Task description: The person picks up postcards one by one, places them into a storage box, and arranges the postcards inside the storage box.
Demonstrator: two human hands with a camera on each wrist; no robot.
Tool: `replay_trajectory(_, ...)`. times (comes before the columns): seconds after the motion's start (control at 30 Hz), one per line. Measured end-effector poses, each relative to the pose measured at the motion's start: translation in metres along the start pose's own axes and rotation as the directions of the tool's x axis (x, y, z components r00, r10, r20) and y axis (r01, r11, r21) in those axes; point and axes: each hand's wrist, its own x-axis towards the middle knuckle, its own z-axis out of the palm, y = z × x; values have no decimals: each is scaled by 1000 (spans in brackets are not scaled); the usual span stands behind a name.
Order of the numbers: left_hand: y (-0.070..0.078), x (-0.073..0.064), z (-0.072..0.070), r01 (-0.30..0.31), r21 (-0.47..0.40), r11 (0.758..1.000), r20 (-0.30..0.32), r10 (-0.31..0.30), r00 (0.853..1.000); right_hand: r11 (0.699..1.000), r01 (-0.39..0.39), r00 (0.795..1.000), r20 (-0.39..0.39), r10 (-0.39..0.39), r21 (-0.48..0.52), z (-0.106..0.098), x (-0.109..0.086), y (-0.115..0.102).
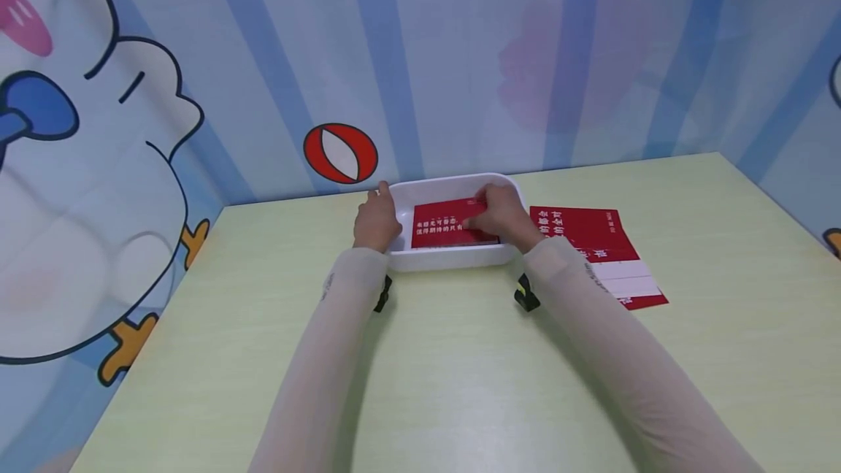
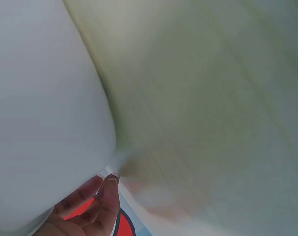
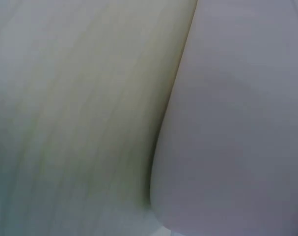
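A white plastic tray (image 1: pixel 453 260) stands near the table's back edge, with a red card (image 1: pixel 436 228) printed in white characters inside it. My left hand (image 1: pixel 377 219) grips the tray's left end, thumb at the inner side and fingers outside; in the left wrist view, its fingers (image 2: pixel 108 196) show past the tray's wall (image 2: pixel 45 108). My right hand (image 1: pixel 502 212) reaches over the right end and pinches the card, covering its right part. The right wrist view shows only the tray's outer wall (image 3: pixel 232 123) and the table; the hand is out of sight there.
Right of the tray lies a red and white printed sheet (image 1: pixel 581 228), partly under my right forearm. The pale wooden table (image 1: pixel 447 371) meets a blue striped backdrop (image 1: pixel 453 79) with cartoon figures close behind the tray. Dark straps (image 1: pixel 525 294) show below both wrists.
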Motion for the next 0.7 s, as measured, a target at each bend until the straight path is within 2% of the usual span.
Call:
replay_trajectory(0.2, -1, 0, 0, -5, 1, 1000, 14, 5, 1000, 998, 13, 1000, 7, -13, -53, 1, -3, 0)
replay_trajectory(0.43, -1, -1, -1, -10, -6, 1000, 3, 10, 1000, 988, 48, 999, -2, -48, -144, 1, -5, -2)
replay_trajectory(0.7, -2, -3, -4, -6, -14, 1000, 11, 6, 1000, 980, 38, 999, 0, -39, -194, 3, -3, -5)
